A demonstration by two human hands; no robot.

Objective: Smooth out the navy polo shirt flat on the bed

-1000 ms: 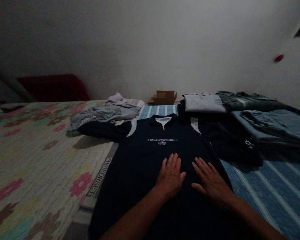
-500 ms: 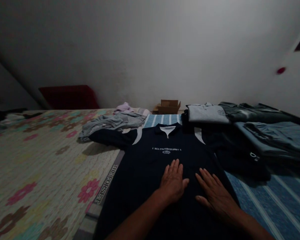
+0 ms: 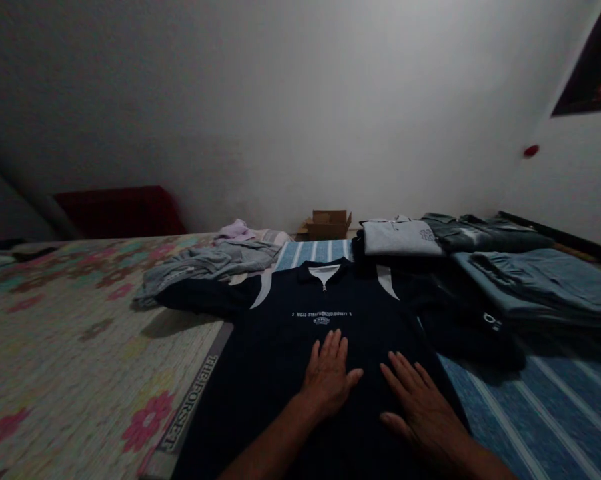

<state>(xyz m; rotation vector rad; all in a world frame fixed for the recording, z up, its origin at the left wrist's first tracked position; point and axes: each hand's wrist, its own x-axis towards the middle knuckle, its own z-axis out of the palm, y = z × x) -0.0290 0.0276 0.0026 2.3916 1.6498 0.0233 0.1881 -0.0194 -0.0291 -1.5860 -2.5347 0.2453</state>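
Note:
A dark navy polo-collared shirt [image 3: 280, 360] with a short front zip, white shoulder panels and small chest lettering lies spread face up before me. Its sleeves reach out to both sides. Just below the chest print, my left hand [image 3: 326, 377] rests flat on the cloth, fingers stretched forward and thumb apart. My right hand [image 3: 423, 403] lies flat on the shirt's right half, fingers spread. Neither hand grasps anything. The shirt's lower part runs under my forearms and out of the picture.
Crumpled grey clothes [image 3: 205, 263] and a lilac garment [image 3: 235, 231] lie at the back left on the flowered bedcover [image 3: 80, 373]. To the right are a folded light-grey garment [image 3: 400, 238], dark-green clothing [image 3: 485, 233] and folded jeans [image 3: 545, 280]. An open cardboard box [image 3: 329, 225] stands behind.
The view has tilted up and turned slightly right, so everything sits lower and further left. My hands keep nearly the same flat pose and place on the shirt.

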